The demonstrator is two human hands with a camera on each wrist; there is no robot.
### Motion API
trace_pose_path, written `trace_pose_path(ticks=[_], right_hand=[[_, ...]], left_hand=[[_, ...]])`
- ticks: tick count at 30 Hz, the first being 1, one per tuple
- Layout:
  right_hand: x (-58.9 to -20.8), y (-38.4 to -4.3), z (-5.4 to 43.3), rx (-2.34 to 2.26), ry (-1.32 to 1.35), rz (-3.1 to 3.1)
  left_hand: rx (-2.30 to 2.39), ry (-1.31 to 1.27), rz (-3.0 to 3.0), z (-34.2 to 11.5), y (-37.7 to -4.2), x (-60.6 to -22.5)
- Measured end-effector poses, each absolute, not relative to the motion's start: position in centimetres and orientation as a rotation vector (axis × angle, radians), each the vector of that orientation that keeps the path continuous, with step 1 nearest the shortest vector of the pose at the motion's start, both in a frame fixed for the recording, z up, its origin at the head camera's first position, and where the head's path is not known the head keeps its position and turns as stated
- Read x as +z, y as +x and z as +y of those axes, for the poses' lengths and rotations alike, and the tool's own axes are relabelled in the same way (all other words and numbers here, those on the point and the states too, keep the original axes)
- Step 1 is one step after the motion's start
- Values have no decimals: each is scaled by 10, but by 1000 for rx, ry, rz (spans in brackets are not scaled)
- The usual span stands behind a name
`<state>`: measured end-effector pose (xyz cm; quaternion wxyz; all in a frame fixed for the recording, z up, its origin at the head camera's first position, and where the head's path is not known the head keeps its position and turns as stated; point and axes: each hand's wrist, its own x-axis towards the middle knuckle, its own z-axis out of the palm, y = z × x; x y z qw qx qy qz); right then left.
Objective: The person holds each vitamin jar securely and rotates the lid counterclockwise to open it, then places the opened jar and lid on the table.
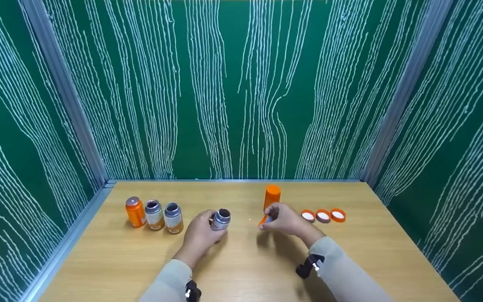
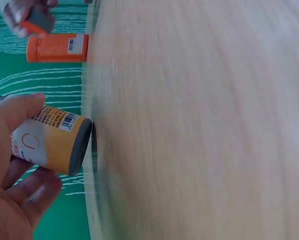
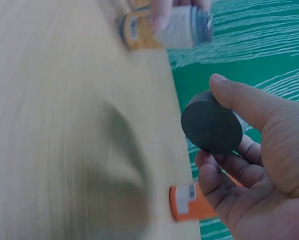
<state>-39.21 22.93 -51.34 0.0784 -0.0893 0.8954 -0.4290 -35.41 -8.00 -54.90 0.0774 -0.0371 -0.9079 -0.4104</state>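
My left hand (image 1: 198, 231) grips an uncapped bottle (image 1: 220, 223), its thumb and fingers around the sides. The bottle (image 2: 57, 145) has a grey neck, a white and yellow label with a barcode, and a dark base; it leans slightly, its base close over the table. To the right, my right hand (image 1: 285, 219) pinches a round screw cap (image 3: 212, 125) between thumb and fingers. The cap has a dark grey flat top and an orange rim or inside. Its grey top faces the right wrist camera. Hand and cap are apart from the bottle.
An orange bottle (image 1: 272, 193) stands behind the right hand. Three caps (image 1: 323, 216) lie in a row at right, white insides up. At left stand an orange bottle with a grey top (image 1: 135, 212) and two uncapped bottles (image 1: 174, 219). Green walls border the wooden table (image 1: 241, 268).
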Motion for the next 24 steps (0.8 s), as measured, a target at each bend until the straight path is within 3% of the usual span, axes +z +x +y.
trace_pose_path(ticks=[24], right_hand=[[-543, -429, 289, -1044, 15, 2919]], left_hand=[[-1049, 186, -2748, -103, -355, -552]])
